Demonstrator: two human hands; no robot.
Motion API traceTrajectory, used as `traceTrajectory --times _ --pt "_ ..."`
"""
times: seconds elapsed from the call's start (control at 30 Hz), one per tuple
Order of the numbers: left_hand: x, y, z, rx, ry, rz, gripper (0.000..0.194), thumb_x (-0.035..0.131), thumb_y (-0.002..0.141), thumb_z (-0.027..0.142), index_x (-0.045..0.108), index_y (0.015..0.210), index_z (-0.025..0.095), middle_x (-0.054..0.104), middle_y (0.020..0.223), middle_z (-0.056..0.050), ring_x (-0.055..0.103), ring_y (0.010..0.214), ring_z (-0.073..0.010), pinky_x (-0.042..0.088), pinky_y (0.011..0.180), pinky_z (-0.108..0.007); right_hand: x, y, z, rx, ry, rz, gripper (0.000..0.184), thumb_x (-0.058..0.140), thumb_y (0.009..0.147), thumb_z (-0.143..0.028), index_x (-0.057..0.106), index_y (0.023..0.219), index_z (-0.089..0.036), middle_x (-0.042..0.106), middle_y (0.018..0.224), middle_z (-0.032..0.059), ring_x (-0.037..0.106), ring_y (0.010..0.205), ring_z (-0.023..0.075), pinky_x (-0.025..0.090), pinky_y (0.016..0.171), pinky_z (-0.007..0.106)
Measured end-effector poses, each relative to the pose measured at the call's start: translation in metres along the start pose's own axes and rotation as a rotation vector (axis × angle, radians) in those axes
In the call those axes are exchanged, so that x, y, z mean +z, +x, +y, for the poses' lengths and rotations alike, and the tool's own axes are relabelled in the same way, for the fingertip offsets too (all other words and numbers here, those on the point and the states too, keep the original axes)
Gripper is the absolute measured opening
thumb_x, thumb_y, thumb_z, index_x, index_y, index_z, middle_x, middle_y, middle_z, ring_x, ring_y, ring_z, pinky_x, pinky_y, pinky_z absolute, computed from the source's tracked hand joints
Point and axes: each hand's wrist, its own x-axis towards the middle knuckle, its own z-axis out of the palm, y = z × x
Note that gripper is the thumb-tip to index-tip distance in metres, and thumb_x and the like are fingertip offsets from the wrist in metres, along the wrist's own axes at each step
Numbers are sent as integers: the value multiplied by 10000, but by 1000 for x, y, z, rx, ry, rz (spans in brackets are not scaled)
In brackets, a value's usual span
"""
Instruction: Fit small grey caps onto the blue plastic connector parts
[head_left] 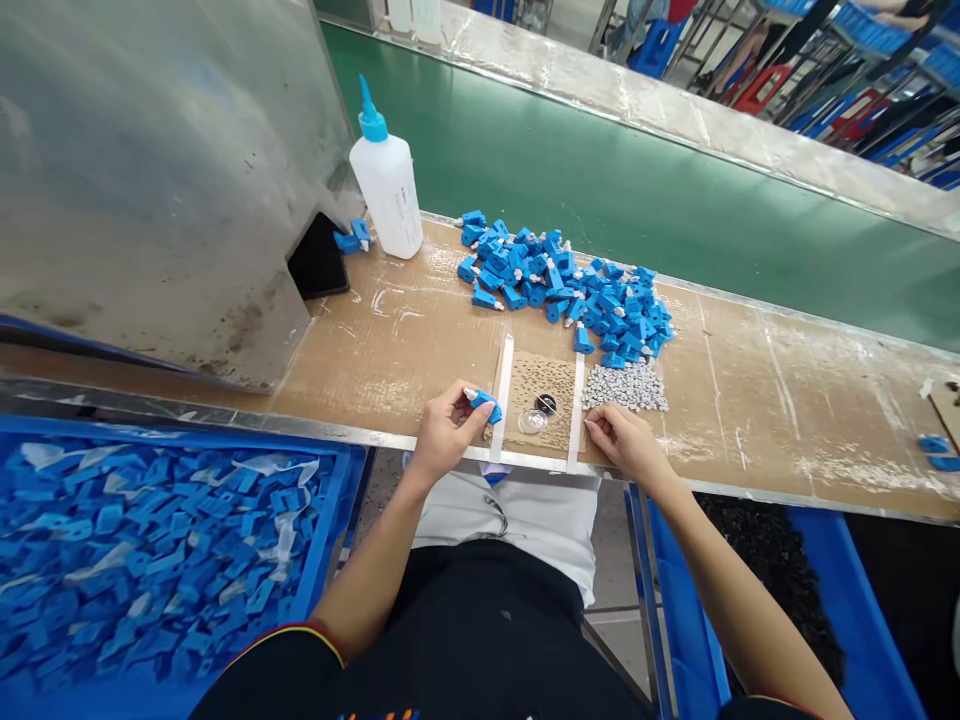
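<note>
Between the thumb and fingers of my left hand (450,430) is a small blue plastic part (484,404) with a white tip at one end. My right hand (624,436) rests low over the bench with its fingertips pinched together, just below a patch of small grey pieces (626,387). What the pinch holds, if anything, is too small to make out. Between the hands lies a perforated cardboard square (525,372) edged by white tape strips. On it sit a small black round cap (545,404) and a clear round dish (532,422).
A heap of blue parts (555,275) lies at the bench's far side. A white bottle with a blue nozzle (388,190) stands beside a metal box (165,180). Blue bins hold more blue parts (150,550) at left and black pieces (776,580) at right. Beyond runs a green belt (637,190).
</note>
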Motion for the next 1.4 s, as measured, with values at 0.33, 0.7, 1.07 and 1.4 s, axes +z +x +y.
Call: traceTrajectory --times 0.33,0.7,1.07,1.4 --pt "-1 -1 0 12 2 -3 211 716 823 374 610 813 192 655 727 1 667 678 -138 549 662 -234 -3 4 -5 12 22 -20 137 467 919 -271 515 796 -236 582 700 15 537 591 165 448 575 288" --pt "-2 -2 -5 32 16 -18 225 689 853 382 586 818 185 631 729 6 628 671 -127 508 662 -225 -28 60 -84 -233 -171 -333 150 472 975 -188 544 846 -210 617 777 33 579 704 169 421 657 271" --pt "-4 -2 -3 29 -4 -29 234 703 859 387 588 828 185 627 730 8 623 677 -123 499 668 -225 -24 74 -97 -178 -410 -510 181 475 978 -188 605 852 -190 678 822 67 618 730 182 355 616 280" --pt "13 -19 12 3 -399 -198 384 755 851 452 516 1042 221 724 795 -15 701 733 -149 547 689 -243 -29 46 -113 -136 268 -100 126 514 974 -241 546 854 -218 610 777 10 545 674 141 414 624 260"
